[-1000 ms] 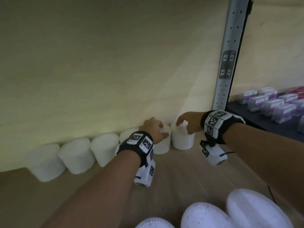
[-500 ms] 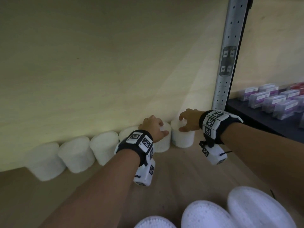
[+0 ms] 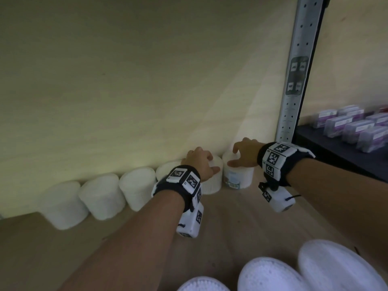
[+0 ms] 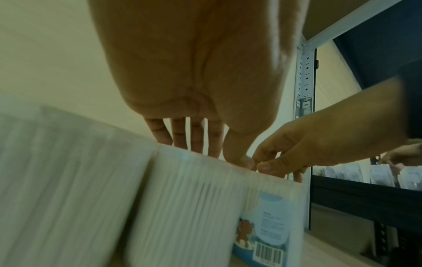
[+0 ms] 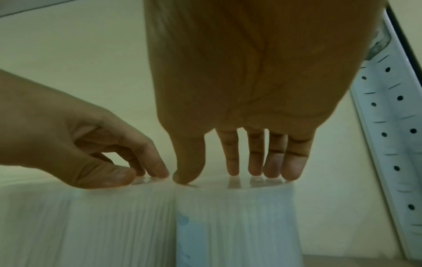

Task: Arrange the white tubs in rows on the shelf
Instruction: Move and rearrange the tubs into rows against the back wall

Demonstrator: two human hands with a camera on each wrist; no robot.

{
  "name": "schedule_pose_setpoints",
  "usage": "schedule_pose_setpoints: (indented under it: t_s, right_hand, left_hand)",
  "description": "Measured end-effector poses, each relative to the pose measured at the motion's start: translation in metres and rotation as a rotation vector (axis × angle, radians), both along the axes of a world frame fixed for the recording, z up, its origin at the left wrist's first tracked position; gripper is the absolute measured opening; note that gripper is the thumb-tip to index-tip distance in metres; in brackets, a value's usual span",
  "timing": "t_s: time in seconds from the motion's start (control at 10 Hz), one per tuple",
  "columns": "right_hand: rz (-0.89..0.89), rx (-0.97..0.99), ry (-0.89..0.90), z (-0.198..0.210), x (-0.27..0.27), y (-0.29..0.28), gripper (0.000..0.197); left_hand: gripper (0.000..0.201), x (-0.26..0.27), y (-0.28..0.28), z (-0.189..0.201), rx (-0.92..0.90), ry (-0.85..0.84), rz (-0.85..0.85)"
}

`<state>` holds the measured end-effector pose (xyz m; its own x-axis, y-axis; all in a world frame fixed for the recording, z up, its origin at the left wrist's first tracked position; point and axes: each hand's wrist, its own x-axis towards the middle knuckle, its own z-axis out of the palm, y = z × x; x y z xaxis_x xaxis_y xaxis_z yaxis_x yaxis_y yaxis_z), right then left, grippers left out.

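Note:
Several white ribbed tubs stand in a row along the shelf's back panel. My left hand (image 3: pixel 199 162) lies over the tub second from the right (image 3: pixel 212 183), its bent fingertips (image 5: pixel 160 173) on the lid. My right hand (image 3: pixel 245 156) is over the rightmost tub (image 3: pixel 238 175), which carries a blue label (image 4: pixel 269 216). Its fingertips (image 5: pixel 290 171) and thumb touch the lid from above. The two tubs (image 5: pixel 91 225) (image 5: pixel 239 225) stand side by side and touch. The hands nearly meet at the thumbs. More tubs (image 3: pixel 102 198) continue to the left.
Three more white tubs (image 3: pixel 270 274) show their lids at the shelf's front edge, below my arms. A perforated metal upright (image 3: pixel 294 80) stands just right of the last tub. Beyond it, a dark shelf (image 3: pixel 319 143) holds purple-labelled packs (image 3: pixel 357 129).
My right hand has shifted slightly further back over the rightmost tub. The left hand stays on its tub, and the row has not visibly moved.

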<state>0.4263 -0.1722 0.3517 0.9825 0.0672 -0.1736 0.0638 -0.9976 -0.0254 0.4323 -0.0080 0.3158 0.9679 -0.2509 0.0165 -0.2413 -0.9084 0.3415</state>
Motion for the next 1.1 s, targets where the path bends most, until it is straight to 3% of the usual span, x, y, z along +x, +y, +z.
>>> schedule_pose_setpoints:
  t_s: [0.5,0.6,0.7,0.8,1.1]
  right_hand:
    - [0.156,0.106,0.126,0.015,0.003,-0.013,0.053]
    - [0.137,0.186,0.054,0.016,0.002,-0.012,0.055]
    - [0.057,0.134,-0.057,0.012,0.002,-0.005,0.041]
    - [0.004,-0.004,-0.013,0.004,0.003,0.001,0.063]
    - [0.099,0.075,0.080,0.010,0.003,-0.007,0.057]
  left_hand:
    - [0.050,0.000,0.000,-0.002,-0.011,-0.002,0.013]
    - [0.049,0.000,-0.001,-0.001,-0.006,-0.003,0.015]
    - [0.048,-0.001,-0.001,-0.001,-0.001,0.000,0.013]
    - [0.050,-0.001,0.000,-0.001,0.008,0.004,0.005]
    - [0.049,-0.001,0.000,-0.001,0.017,-0.007,-0.001]
